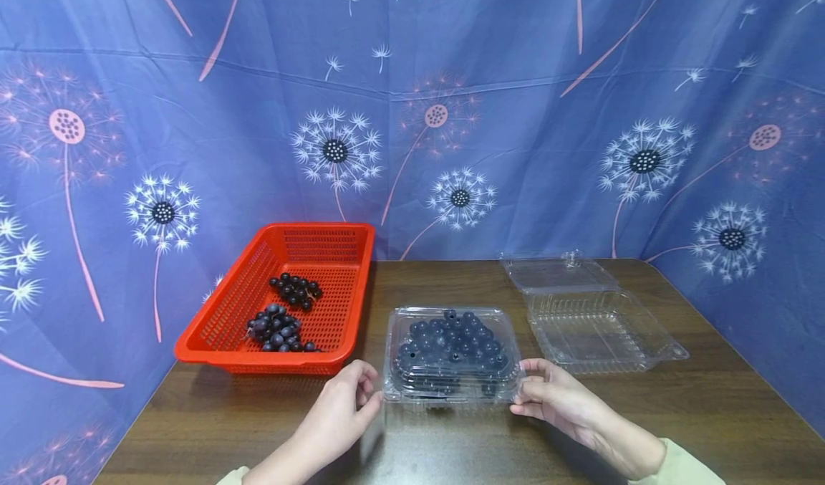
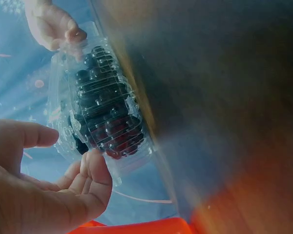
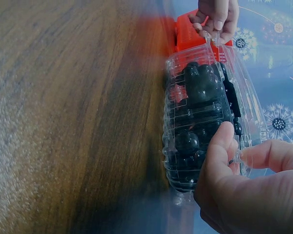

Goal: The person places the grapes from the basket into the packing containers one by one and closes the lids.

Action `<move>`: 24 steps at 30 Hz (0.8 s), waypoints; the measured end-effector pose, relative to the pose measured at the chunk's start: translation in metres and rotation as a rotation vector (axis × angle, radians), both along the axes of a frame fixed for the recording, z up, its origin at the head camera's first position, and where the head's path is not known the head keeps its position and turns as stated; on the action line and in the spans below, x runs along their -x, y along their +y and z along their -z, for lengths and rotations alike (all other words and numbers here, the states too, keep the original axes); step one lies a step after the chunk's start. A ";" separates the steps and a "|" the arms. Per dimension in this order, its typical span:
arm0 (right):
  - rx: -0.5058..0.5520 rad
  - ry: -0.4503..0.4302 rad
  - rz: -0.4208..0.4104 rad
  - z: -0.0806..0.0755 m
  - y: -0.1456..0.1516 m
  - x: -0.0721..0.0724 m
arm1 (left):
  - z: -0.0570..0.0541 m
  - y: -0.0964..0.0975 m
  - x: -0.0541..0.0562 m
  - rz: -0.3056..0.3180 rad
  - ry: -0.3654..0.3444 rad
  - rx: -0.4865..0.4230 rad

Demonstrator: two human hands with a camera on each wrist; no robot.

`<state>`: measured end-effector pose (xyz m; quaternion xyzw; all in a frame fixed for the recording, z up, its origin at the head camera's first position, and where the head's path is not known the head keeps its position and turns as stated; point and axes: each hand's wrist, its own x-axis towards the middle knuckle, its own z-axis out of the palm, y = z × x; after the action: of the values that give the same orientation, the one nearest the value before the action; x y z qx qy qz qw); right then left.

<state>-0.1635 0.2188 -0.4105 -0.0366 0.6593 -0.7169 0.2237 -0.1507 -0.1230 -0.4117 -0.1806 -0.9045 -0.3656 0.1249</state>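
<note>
A clear plastic clamshell box (image 1: pixel 451 356) stands on the table in front of me, its lid lying over a heap of dark grapes (image 1: pixel 454 345). At its right front corner, my right hand (image 1: pixel 557 402) pinches the plastic rim between thumb and fingers; the right wrist view shows this tab (image 3: pixel 238 156) in the grip. On the opposite side, my left hand (image 1: pixel 338 413) is right at the left front corner. Its thumb (image 2: pixel 41 135) and fingertips stand apart beside the box in the left wrist view.
A red plastic basket (image 1: pixel 357 291) stands left of the box, holding two bunches of dark grapes (image 1: pixel 277 327). Behind and to the right lies a second clear clamshell box (image 1: pixel 599 331), lid folded back. A blue dandelion-print cloth (image 1: pixel 515 112) hangs behind the wooden table (image 1: pixel 728 413).
</note>
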 end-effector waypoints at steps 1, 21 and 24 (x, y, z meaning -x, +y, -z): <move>0.001 -0.001 0.004 0.000 0.000 0.000 | 0.000 0.000 0.001 0.005 -0.032 -0.021; 0.021 -0.006 -0.004 0.002 0.001 -0.001 | 0.007 0.004 0.012 0.161 -0.716 -0.675; 0.023 -0.012 0.000 0.003 0.001 -0.001 | 0.008 0.006 0.014 0.177 -0.787 -0.761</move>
<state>-0.1630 0.2194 -0.4132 -0.0349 0.6497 -0.7245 0.2275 -0.1648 -0.1171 -0.4194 -0.0479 -0.6683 -0.7156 -0.1974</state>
